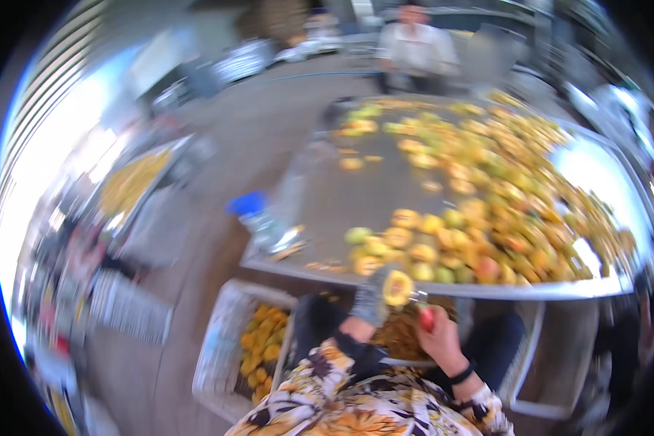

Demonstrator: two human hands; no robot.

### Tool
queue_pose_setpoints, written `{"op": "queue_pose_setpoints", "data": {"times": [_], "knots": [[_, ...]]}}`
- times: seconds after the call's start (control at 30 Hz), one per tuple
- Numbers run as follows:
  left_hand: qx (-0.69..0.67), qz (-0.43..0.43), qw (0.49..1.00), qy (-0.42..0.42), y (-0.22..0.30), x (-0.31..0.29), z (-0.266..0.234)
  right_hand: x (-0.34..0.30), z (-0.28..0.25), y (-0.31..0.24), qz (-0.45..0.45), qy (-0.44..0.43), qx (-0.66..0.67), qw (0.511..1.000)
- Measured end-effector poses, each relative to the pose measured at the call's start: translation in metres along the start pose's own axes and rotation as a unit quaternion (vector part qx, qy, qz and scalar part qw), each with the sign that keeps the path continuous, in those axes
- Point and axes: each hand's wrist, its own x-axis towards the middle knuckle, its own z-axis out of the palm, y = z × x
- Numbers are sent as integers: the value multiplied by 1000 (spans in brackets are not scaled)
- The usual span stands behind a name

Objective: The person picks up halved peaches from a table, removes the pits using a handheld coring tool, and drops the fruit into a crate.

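My left hand [371,298], in a grey glove, is closed round a halved yellow fruit [397,288] that looks like a peach. Its cut face is turned up, with a darker ring round the middle. My right hand [440,338] is bare and grips a small tool by its red handle [426,319]. The tool's short metal end [418,296] points at the fruit and lies close beside it; blur hides its exact shape and whether it touches. Both hands are over my lap, just in front of the metal table [363,192].
Many fruit halves [487,211] are heaped on the table. A clear bottle with a blue cap [260,221] stands at its left edge. White crates flank me: the left one [218,349] holds fruit pieces, another [552,356] is at right. A person [416,47] is beyond the table.
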Motion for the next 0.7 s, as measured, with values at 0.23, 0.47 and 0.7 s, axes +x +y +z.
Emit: {"op": "queue_pose_setpoints", "data": {"times": [0.23,0.47,0.7], "knots": [[-420,-121,853,285,56,-84,-88,5,55,-10,-79,-186,58,978],[-331,-19,743,581,106,-223,-155,-15,129,-30,-144,-454,179,861],[-284,-13,693,662,128,-280,-149,-71,156,-61,-114,-593,272,749]]}}
